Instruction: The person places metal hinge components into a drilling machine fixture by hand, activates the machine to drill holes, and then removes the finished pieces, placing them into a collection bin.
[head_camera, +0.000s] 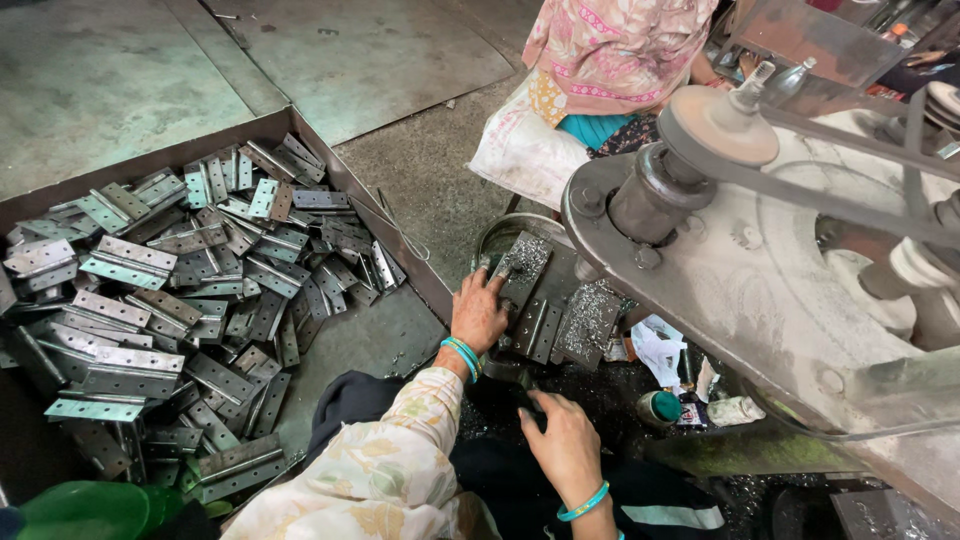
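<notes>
Right hand (565, 440) rests low on the dark surface near the lap, fingers curled; whether they grip anything I cannot tell. Left hand (480, 312) lies farther out, fingers spread flat on a hinge (522, 265) dusted with shavings under the machine (760, 260). Step looks like seating the hinge; next it likely needs squaring up.

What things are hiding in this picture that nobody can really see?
Head view, the only one:
- Right hand: palm down on dark debris; its grip and anything under it are hidden.
- Left hand: fingertips on a metal hinge plate; shavings cover the plate's surface.
- Person in a patterned cloth: cut off by the top edge.
- Machine: its lower part is cut off at the right edge.
</notes>
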